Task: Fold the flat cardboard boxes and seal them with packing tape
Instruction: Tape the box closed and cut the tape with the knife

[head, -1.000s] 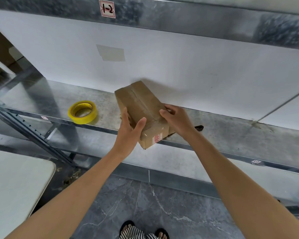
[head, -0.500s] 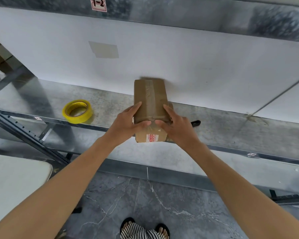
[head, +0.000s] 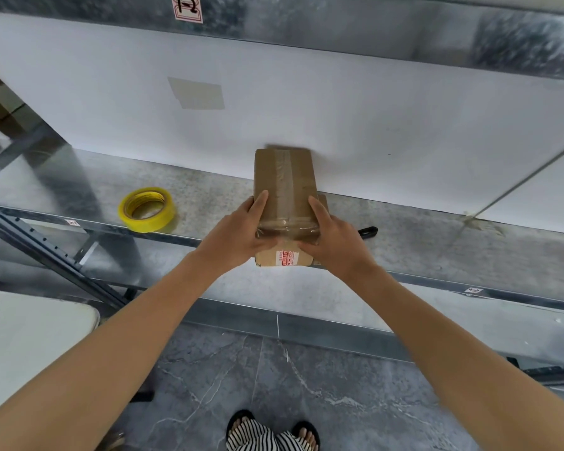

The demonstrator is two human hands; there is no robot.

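On the metal shelf (head: pixel 404 236), both hands (head: pixel 287 237) grip a taped box (head: pixel 285 177).

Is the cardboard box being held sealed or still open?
Sealed: the cardboard box is a closed block, with clear tape running along its top and over the near edge.

Storage area: galvanized metal shelving (head: pixel 437 229), a numbered label (head: pixel 187 7) above the left hand (head: pixel 238 234), a yellow tape roll (head: pixel 144 222) to its left, grey tiled floor (head: pixel 339 385) below.
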